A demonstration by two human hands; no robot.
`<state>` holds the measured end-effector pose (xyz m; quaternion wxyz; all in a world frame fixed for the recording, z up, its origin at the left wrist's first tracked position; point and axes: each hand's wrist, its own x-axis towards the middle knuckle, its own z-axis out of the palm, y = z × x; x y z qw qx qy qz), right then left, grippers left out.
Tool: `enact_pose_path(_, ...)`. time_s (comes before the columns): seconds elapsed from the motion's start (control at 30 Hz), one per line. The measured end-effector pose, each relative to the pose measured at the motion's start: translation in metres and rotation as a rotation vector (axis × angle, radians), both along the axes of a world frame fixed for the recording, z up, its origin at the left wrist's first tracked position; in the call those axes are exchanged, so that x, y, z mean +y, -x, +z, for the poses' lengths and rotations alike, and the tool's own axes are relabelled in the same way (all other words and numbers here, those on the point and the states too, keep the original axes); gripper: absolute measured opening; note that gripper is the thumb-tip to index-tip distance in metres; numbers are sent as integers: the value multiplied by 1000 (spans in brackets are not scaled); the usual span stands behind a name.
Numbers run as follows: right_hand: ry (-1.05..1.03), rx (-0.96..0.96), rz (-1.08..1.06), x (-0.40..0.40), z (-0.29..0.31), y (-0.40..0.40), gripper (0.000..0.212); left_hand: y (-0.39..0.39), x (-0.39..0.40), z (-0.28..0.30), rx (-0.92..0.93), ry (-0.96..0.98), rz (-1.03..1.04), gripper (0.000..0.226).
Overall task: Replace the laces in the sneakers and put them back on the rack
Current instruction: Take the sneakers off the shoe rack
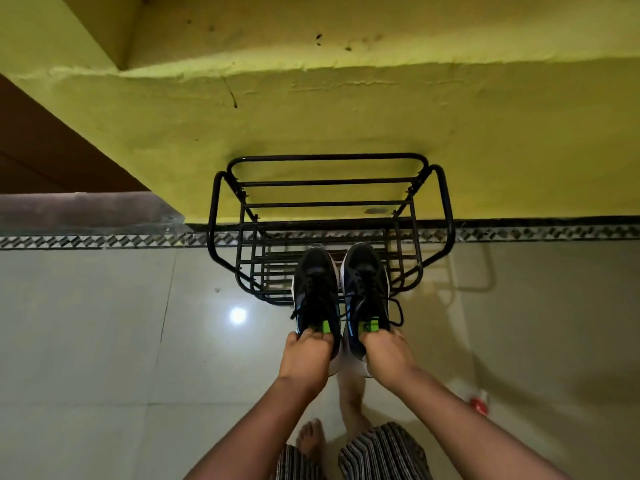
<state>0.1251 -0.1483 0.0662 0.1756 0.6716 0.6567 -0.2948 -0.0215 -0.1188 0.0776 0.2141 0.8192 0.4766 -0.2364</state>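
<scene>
A person stands in front of a black metal shoe rack (446, 202) that is set against a yellow wall (311, 109), and holds a pair of black sneakers out over the rack's front edge, toes pointing toward the wall. The left hand (304, 355) grips the heel end of the left sneaker (317, 292), fingers curled into the collar beside the green tongue tag; the right hand (388, 351) grips the right sneaker (367, 285) the same way. Both shoes are in the air above the rack's front, side by side and nearly touching, and not yet resting on any tier. Black laces (398, 311) are threaded through both, so the job looks close to done, with only the placing left. The risks lie in that last move. Loose lace ends hang off the outer side of each shoe toward the rack, and could snag on its thin bars or drop between them as the shoes go down. The tiers are open rods, so a toe set short of a rod could tip through the gap. Held only by the heels, either shoe could also swing and knock the frame. The bare feet (311, 441) on the glossy tiled floor (104, 341) stand just short of the rack, under the shoes should one slip.
</scene>
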Motion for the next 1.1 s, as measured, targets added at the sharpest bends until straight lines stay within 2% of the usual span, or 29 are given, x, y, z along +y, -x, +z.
enact_pose_path(0.33, 20, 16, -65, -105, -8, 57, 34, 59, -93, -6, -20, 34, -94, 42)
enact_pose_path(0.6, 127, 40, -65, -133, -63, 71, 27, 82, -119, -65, -17, 81, -120, 37)
enact_pose_path(0.77, 88, 34, 0, -131, -143, 66, 29, 83, -118, -141, -3, 85, -131, 40)
enact_pose_path(0.97, 33, 47, 153, -111, -311, 49, 31, 70, -102, -306, -26, 51, -110, 31)
enact_pose_path(1.1, 2, 114, 141, -112, -403, 38, 31, 76, -100, -399, -112, 39, -127, 29)
